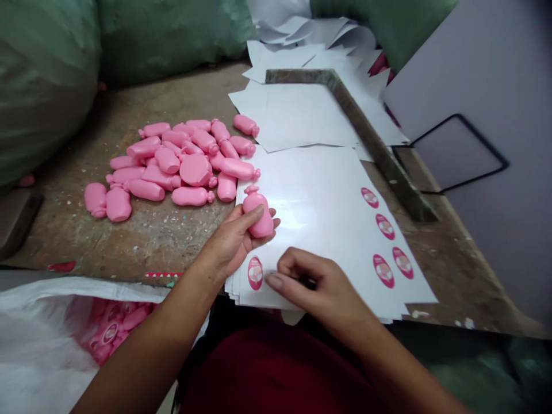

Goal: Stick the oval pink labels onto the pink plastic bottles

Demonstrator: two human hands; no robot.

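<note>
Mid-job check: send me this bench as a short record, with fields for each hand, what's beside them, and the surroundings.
left hand: holds a pink plastic bottle, no label on its visible side
right hand: fingers on a stack of label sheets, beside an oval pink label
beside hands: pile of pink bottles on a worn workbench
surroundings: white sack holding labelled pink bottles; metal angle bar; green sacks

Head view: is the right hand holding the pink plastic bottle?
No, the left hand holds the pink plastic bottle, while the right hand is on the stack of label sheets.
</note>
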